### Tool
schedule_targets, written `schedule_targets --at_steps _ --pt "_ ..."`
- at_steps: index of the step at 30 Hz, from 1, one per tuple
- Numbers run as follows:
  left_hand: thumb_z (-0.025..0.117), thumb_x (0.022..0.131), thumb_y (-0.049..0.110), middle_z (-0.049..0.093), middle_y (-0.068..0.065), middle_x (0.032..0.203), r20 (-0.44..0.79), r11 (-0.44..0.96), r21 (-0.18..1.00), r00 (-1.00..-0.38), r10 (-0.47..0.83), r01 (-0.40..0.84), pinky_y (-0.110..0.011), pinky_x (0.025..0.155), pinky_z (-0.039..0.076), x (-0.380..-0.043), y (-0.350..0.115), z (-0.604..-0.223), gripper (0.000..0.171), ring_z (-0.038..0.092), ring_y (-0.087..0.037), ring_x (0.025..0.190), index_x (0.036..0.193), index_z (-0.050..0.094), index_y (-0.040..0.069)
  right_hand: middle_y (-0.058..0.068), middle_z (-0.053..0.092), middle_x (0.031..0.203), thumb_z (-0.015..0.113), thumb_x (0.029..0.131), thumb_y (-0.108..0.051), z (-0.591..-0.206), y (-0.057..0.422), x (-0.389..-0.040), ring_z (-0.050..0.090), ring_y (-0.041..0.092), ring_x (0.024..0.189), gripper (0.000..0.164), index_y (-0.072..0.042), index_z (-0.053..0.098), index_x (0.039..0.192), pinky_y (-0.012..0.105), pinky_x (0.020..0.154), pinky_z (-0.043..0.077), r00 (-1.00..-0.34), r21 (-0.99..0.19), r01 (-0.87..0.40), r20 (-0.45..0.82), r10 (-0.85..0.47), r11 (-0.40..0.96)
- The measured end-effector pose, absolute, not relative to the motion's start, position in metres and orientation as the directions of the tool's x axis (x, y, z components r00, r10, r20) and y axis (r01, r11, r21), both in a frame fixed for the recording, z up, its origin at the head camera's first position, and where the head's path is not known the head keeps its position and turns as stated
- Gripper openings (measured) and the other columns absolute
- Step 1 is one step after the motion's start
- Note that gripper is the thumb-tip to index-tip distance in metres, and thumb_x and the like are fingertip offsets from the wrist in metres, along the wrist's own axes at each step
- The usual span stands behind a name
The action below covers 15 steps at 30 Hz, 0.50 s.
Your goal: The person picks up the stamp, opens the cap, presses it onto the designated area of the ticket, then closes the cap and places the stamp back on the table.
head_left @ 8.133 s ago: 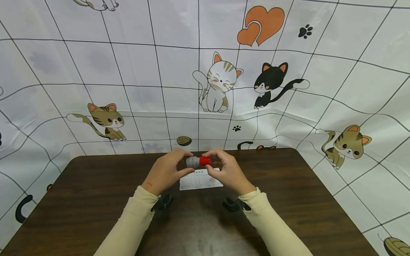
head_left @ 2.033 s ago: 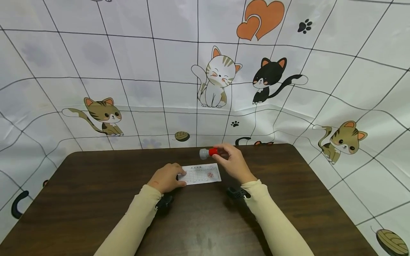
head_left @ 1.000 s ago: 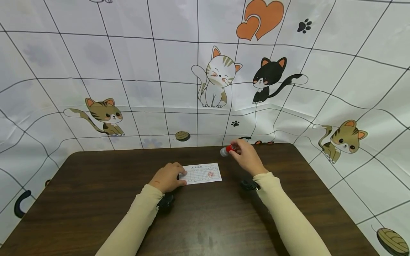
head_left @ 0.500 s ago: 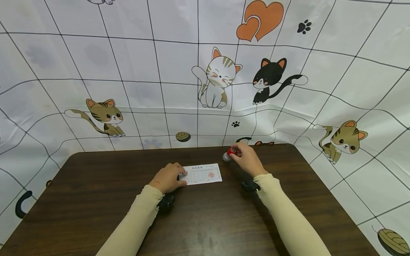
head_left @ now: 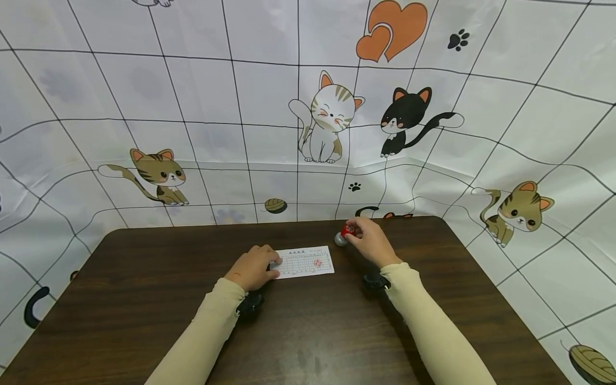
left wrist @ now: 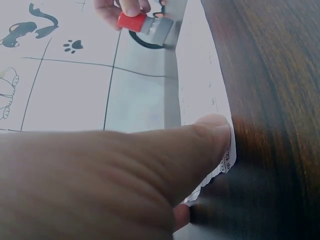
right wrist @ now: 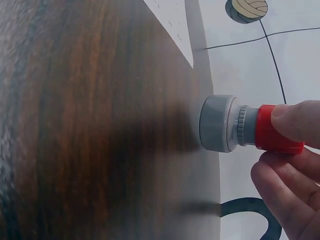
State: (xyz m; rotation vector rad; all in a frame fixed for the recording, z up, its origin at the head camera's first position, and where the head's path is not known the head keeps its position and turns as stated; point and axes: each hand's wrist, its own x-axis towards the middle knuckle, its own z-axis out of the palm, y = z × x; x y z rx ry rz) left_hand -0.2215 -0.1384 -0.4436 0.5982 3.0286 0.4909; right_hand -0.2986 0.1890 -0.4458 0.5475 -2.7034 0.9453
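Observation:
My right hand [head_left: 372,243] pinches the red handle [right wrist: 272,129] of a grey and red stamp [right wrist: 218,123] between thumb and fingers. The stamp's wide grey end faces down, right at the tabletop, beyond the slip's right end. A white printed paper slip [head_left: 305,262] with a table grid and a round red seal mark lies flat on the table. My left hand [head_left: 252,267] rests on the slip's left end. In the left wrist view its thumb [left wrist: 212,132] lies on the paper by the ragged end; the other fingers are mostly hidden.
The dark brown wooden table [head_left: 308,331] has its far edge just behind the stamp. A white curtain [head_left: 216,96] printed with cats and grid lines hangs behind and at both sides. Each wrist carries a black strap device [head_left: 250,303].
Earlier both hands held the stamp above the slip. The left hand has since let go and come down onto the paper; the right hand has carried the stamp right and lowered it, grey end down.

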Motion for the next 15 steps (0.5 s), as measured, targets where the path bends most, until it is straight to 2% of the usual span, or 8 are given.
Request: schedule_targets --at_steps 15 --pt "0.077 0.095 0.024 0.066 -0.011 0.126 0.049 0.877 0.305 -0.925 0.376 0.372 -0.051 0.096 0.053 -0.2212 -0.1384 -0.444 0.028 0.06 -0.033 0.116 0.119 0.075 0.011 0.015 0.068 0.117 0.076 0.095 -0.009 -0.447 0.184 -0.2977 0.068 0.027 0.099 0.032 -0.001 0.067 0.124 0.044 0.089 0.059 -0.908 -0.573 -0.411 0.324 -0.265 0.709"
